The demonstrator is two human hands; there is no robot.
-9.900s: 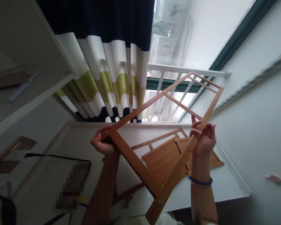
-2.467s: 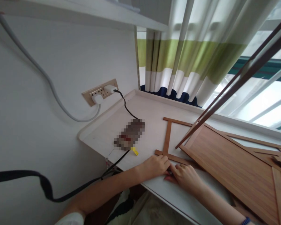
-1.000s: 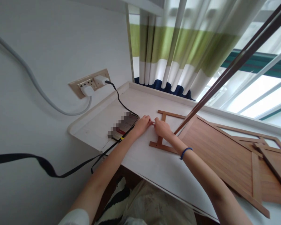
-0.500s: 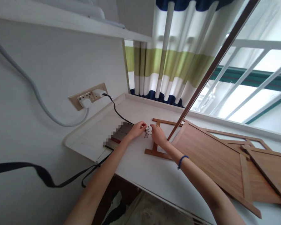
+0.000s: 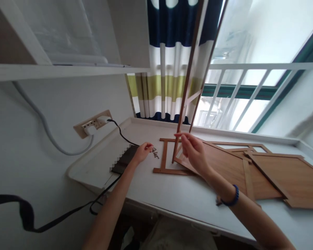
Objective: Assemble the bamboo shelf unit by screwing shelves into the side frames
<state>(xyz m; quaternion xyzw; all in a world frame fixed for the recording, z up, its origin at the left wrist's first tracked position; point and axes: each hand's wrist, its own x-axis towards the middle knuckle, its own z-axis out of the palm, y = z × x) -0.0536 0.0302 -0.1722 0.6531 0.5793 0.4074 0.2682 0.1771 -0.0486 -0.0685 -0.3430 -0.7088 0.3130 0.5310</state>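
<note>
Several small screws (image 5: 155,153) lie in a loose pile on the white desk. My left hand (image 5: 144,152) is just left of them with its fingertips pinched together; whatever may be between them is too small to make out. Raised in front of the upright wooden frame (image 5: 183,114), my right hand (image 5: 195,152) has curled fingers and a forefinger pointing left across the post. I cannot tell whether it touches the wood or holds something small. A flat wooden frame piece (image 5: 163,156) lies between the screws and my right hand.
Brown wooden panels (image 5: 221,163) overlap across the right of the desk (image 5: 177,194). A dark book (image 5: 123,161) lies under my left forearm. Cables run from the wall socket (image 5: 92,124), and a black strap (image 5: 65,217) hangs at left. A shelf (image 5: 94,72) juts out above.
My right hand has moved away from the screws, rightward and up to the wooden upright. My left hand stays beside the pile. The view has tilted up, showing more of the upright frame.
</note>
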